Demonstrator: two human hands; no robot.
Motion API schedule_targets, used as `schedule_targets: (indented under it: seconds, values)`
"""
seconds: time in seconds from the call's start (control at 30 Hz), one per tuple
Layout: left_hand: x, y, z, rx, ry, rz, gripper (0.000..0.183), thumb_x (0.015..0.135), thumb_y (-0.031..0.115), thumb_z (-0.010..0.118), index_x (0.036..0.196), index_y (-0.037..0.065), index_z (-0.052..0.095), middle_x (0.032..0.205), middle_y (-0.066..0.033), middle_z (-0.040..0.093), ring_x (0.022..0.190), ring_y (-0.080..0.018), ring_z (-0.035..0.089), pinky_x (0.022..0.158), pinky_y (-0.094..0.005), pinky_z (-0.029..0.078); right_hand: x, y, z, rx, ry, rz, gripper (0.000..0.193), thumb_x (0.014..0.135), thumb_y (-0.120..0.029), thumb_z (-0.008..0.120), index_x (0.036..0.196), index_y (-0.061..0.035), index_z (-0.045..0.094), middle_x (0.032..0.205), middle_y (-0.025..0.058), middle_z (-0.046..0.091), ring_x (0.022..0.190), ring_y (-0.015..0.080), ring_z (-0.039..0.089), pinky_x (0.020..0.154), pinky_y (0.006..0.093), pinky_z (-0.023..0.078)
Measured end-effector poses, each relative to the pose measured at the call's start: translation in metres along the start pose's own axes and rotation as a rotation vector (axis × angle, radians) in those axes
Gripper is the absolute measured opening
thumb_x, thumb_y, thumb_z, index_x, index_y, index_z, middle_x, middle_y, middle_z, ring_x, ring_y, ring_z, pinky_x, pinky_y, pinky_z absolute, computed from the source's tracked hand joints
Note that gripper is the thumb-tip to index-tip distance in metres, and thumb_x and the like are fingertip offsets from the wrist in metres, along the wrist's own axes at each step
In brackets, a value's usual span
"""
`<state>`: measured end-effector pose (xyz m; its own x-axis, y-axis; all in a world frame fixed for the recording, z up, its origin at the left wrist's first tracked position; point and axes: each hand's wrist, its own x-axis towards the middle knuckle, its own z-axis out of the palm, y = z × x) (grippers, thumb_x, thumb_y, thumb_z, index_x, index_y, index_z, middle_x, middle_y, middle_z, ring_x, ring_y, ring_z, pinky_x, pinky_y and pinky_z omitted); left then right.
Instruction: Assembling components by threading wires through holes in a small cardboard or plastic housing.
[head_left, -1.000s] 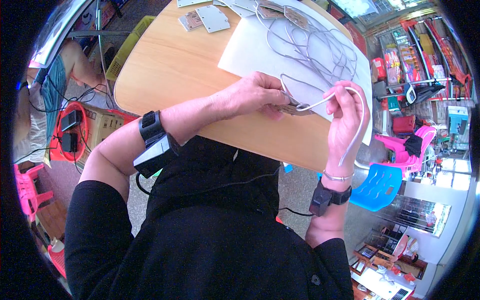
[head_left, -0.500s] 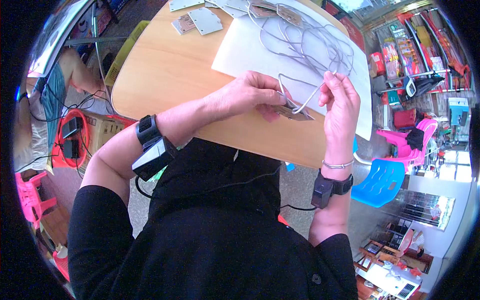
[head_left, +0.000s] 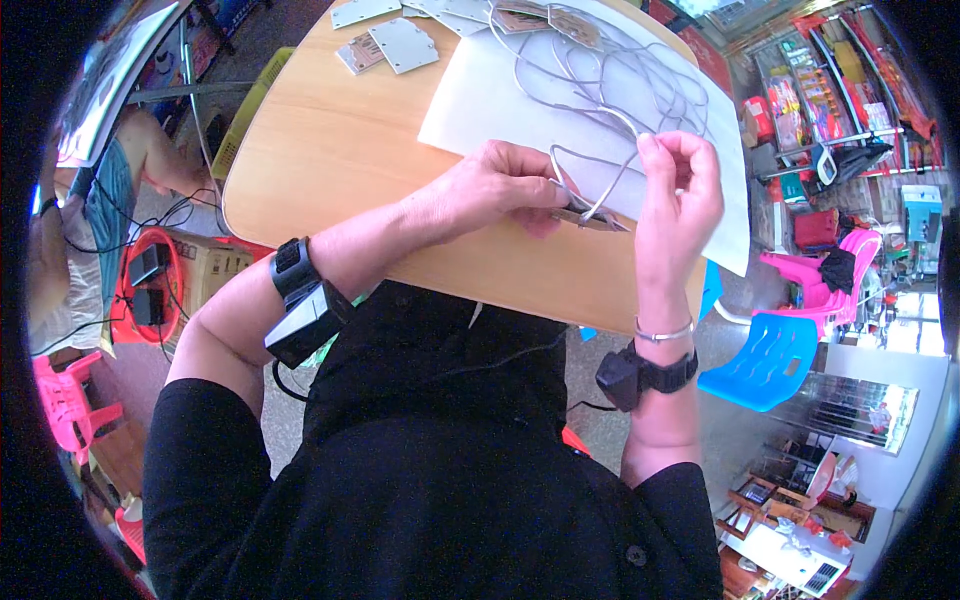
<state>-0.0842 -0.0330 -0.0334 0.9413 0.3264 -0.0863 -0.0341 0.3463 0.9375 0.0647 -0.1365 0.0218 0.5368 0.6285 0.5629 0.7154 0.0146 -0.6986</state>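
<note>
Over the near part of the table, my left hand (head_left: 497, 188) pinches a small flat plate (head_left: 606, 223) between thumb and fingers. The plate shows almost edge-on, and the hand covers much of it. A grey-white cord (head_left: 570, 176) loops up from the plate. To the right, my right hand (head_left: 682, 190) is raised with thumb and forefinger closed on the cord. From there the cord runs to a loose tangle on a white sheet (head_left: 470, 110). Several grey and brown plates (head_left: 410, 46) lie at the table's far side; others touch the tangle.
The light wood table (head_left: 310, 150) has a rounded left corner. A blue chair (head_left: 765, 360) and a pink chair (head_left: 850, 270) stand to the right. Another person's arm (head_left: 165, 155) shows at the left, near a red basin (head_left: 150, 285). A cable runs between my wrist devices.
My right hand has turned at the wrist and moved slightly down, still pinching the cord. The plate in my left hand has tilted to show more edge-on.
</note>
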Motion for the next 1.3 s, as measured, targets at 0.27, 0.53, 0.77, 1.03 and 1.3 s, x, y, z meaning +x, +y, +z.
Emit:
schedule_targets:
  seconds: [0.27,0.53,0.77,1.03,1.3]
  values:
    - [0.001,-0.002,-0.001,0.083,0.035,0.034,0.02,0.09,0.017,0.059,0.1,0.0,0.064,0.088,-0.0063,0.067,0.078,-0.0118,0.062,0.073,-0.0261,0.05,-0.008,-0.013,0.002,-0.236,-0.367,-0.283,0.008,0.077,-0.015,0.07,0.078,-0.0073,0.068,0.08,0.005,0.054,0.081,0.022,0.051,0.076,0.0349,0.039]
    - [0.002,0.002,0.0,-0.122,0.052,-0.012,0.025,0.086,0.017,0.062,0.098,-0.004,0.063,0.091,-0.0093,0.066,0.079,-0.0139,0.063,0.074,-0.0253,0.05,-0.004,-0.022,-0.009,0.025,-0.438,-0.247,0.01,0.071,-0.019,0.073,0.077,-0.011,0.068,0.087,0.0004,0.057,0.086,0.0215,0.048,0.08,0.0358,0.036]
    - [0.004,-0.002,-0.005,-0.203,0.115,0.054,0.024,0.089,0.014,0.058,0.105,-0.003,0.062,0.097,-0.0116,0.066,0.093,-0.0182,0.064,0.086,-0.0288,0.051,-0.037,-0.032,-0.022,0.056,-0.409,-0.346,0.011,0.075,-0.013,0.07,0.083,-0.0077,0.066,0.099,0.0054,0.054,0.08,0.0152,0.045,0.066,0.0282,0.04]
    - [0.007,-0.011,-0.004,0.165,0.148,0.231,0.02,0.088,0.013,0.061,0.101,-0.003,0.064,0.093,-0.0087,0.067,0.088,-0.0133,0.062,0.081,-0.0257,0.049,-0.026,-0.018,-0.011,-0.098,-0.311,-0.087,0.023,0.077,-0.023,0.071,0.082,-0.0022,0.063,0.087,0.008,0.055,0.082,0.02,0.054,0.074,0.0296,0.042]
    - [0.003,-0.007,0.0,0.197,0.071,0.14,0.017,0.088,0.013,0.062,0.096,-0.001,0.067,0.081,-0.0034,0.066,0.073,-0.0079,0.059,0.067,-0.0222,0.048,0.001,-0.018,-0.014,0.429,-0.3,0.418,0.011,0.086,-0.013,0.063,0.088,-0.0021,0.065,0.077,0.0013,0.063,0.06,0.0037,0.049,0.055,0.0172,0.037]
